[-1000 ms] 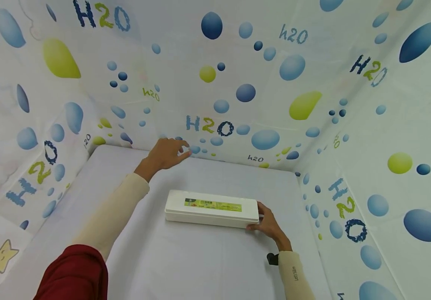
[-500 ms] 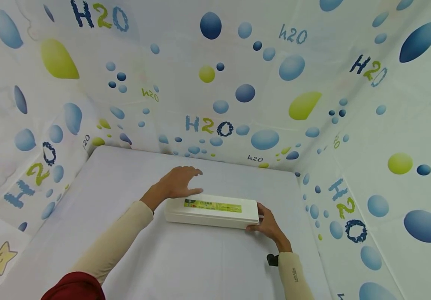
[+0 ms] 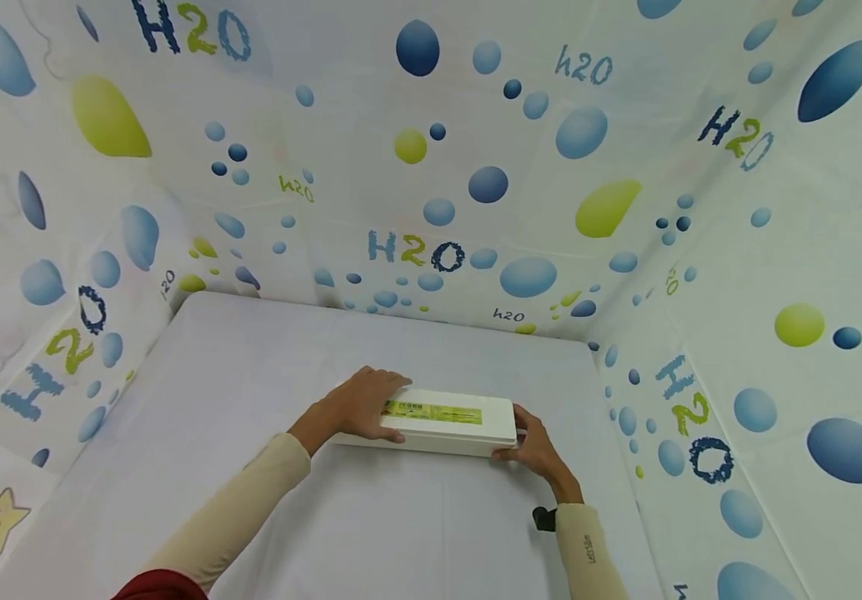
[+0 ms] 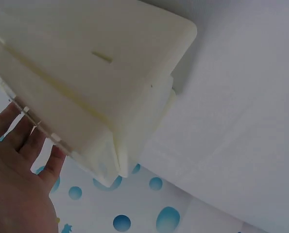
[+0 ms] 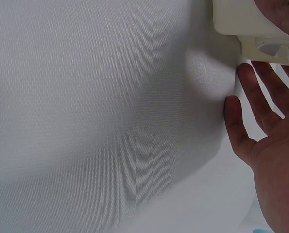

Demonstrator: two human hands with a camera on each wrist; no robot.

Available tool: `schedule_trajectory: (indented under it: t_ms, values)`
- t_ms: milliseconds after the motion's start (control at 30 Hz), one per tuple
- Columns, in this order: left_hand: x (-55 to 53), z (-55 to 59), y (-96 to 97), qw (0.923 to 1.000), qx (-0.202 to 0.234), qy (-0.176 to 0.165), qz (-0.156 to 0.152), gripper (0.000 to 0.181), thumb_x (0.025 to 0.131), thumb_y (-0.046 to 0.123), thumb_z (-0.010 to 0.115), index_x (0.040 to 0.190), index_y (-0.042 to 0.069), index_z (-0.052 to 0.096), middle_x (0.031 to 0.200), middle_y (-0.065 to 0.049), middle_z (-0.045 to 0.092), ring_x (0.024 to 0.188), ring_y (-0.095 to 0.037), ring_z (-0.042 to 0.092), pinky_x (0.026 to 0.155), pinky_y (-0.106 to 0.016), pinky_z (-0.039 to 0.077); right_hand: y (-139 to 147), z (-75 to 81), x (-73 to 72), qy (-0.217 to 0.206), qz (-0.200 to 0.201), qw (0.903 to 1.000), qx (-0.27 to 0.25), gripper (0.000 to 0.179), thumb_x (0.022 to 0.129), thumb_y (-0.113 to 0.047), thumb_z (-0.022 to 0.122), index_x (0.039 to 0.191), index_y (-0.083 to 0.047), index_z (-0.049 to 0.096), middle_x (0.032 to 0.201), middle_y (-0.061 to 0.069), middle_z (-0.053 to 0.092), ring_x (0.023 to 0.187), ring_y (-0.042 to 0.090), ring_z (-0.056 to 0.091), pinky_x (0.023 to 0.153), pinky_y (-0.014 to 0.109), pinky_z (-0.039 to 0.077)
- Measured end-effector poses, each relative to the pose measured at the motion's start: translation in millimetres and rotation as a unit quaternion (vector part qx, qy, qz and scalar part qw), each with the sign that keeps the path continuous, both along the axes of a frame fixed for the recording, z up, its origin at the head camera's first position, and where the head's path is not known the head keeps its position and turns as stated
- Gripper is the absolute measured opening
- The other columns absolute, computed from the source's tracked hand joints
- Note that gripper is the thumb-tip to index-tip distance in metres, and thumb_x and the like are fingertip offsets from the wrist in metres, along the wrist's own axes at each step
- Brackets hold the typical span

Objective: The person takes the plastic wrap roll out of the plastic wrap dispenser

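A long off-white lidded plastic box [image 3: 449,433] with a yellow-green label lies on the white-covered table, crosswise before me. My left hand [image 3: 363,404] holds its left part from above, thumb on the near side and fingers reaching over the far edge. In the left wrist view, the left fingertips touch the long edge of the box [image 4: 100,43], where small tabs show; a seam runs between lid and base. My right hand [image 3: 536,442] grips the right end, thumb low at the near corner. In the right wrist view, some fingers spread below the box corner [image 5: 229,22].
The white tabletop [image 3: 371,525] stretches around the box. Upright sheets printed with blue and green drops and H2O lettering form a back wall [image 3: 356,167] and a right wall [image 3: 739,350], with another at left. A dark object [image 3: 544,519] sits at the right wrist.
My left hand has come down and toward me from beyond the box, onto its left part. My right hand stays at the right end, and the box lies where it was.
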State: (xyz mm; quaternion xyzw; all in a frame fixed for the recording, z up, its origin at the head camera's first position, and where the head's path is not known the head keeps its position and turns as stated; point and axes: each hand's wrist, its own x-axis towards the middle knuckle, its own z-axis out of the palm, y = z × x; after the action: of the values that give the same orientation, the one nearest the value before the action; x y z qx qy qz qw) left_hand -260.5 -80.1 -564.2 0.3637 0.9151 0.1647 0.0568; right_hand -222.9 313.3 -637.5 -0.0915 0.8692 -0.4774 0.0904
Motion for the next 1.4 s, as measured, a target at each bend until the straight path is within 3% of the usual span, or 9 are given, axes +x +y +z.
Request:
schedule_trajectory:
  t_ms: [267, 400, 567, 900, 1133, 1400]
  values:
    - [6.9, -10.0, 2.2, 0.9997, -0.022, 0.012, -0.008, 0.109, 0.083, 0.069, 0.082, 0.163, 0.004, 0.047, 0.161, -0.012, 0.059, 0.145, -0.033, 0.059, 0.114, -0.052, 0.046, -0.2, 1.5, 0.2, 0.005, -0.002, 1.0000, -0.004, 0.101, 0.074, -0.006, 0.101, 0.161, -0.005, 0.049, 0.150, 0.018, 0.066, 0.134, 0.036, 0.066, 0.110, 0.050, 0.056]
    - [7.9, -11.1, 2.3, 0.9994, -0.019, 0.029, -0.006, 0.108, 0.082, 0.066, 0.084, 0.161, 0.002, 0.049, 0.158, -0.014, 0.061, 0.142, -0.034, 0.060, 0.112, -0.052, 0.047, 0.1, 2.6, 0.1, 0.005, 0.002, 0.9999, -0.015, 0.101, 0.074, -0.004, 0.100, 0.161, -0.002, 0.048, 0.150, 0.021, 0.066, 0.134, 0.039, 0.065, 0.110, 0.055, 0.055]
    - [8.8, -12.1, 2.2, 0.9996, -0.009, 0.026, -0.002, 0.107, 0.082, 0.066, 0.084, 0.160, 0.002, 0.049, 0.158, -0.015, 0.062, 0.143, -0.034, 0.060, 0.112, -0.053, 0.047, -1.1, 3.3, 0.0, 0.012, 0.000, 0.9996, -0.027, 0.101, 0.074, 0.000, 0.099, 0.160, 0.001, 0.047, 0.149, 0.025, 0.065, 0.133, 0.045, 0.064, 0.111, 0.064, 0.053]
    - [8.7, -19.2, 3.4, 0.9994, 0.017, 0.029, 0.003, 0.102, 0.082, 0.059, 0.087, 0.159, 0.003, 0.050, 0.156, -0.015, 0.063, 0.141, -0.035, 0.061, 0.109, -0.053, 0.048, 1.0, 0.6, -1.5, -0.016, -0.012, 0.9998, -0.002, 0.104, 0.074, -0.010, 0.102, 0.162, -0.006, 0.048, 0.152, 0.018, 0.065, 0.137, 0.037, 0.064, 0.116, 0.056, 0.052]
    - [8.5, -21.1, 7.0, 0.9994, 0.024, 0.020, 0.016, 0.092, 0.085, 0.046, 0.086, 0.158, 0.005, 0.049, 0.155, -0.013, 0.063, 0.139, -0.031, 0.061, 0.104, -0.051, 0.049, -0.2, 2.6, 0.0, -0.008, -0.006, 0.9999, -0.008, 0.102, 0.075, -0.009, 0.101, 0.162, -0.004, 0.048, 0.151, 0.020, 0.065, 0.136, 0.040, 0.063, 0.115, 0.058, 0.052]
    - [6.3, -23.3, 6.4, 0.9995, 0.023, 0.019, 0.010, 0.101, 0.079, 0.045, 0.095, 0.158, 0.004, 0.048, 0.152, -0.014, 0.064, 0.135, -0.031, 0.062, 0.100, -0.048, 0.048, 2.8, -1.7, -1.1, -0.015, -0.010, 0.9998, -0.002, 0.104, 0.075, -0.011, 0.102, 0.163, -0.005, 0.047, 0.153, 0.018, 0.064, 0.138, 0.038, 0.063, 0.117, 0.055, 0.051]
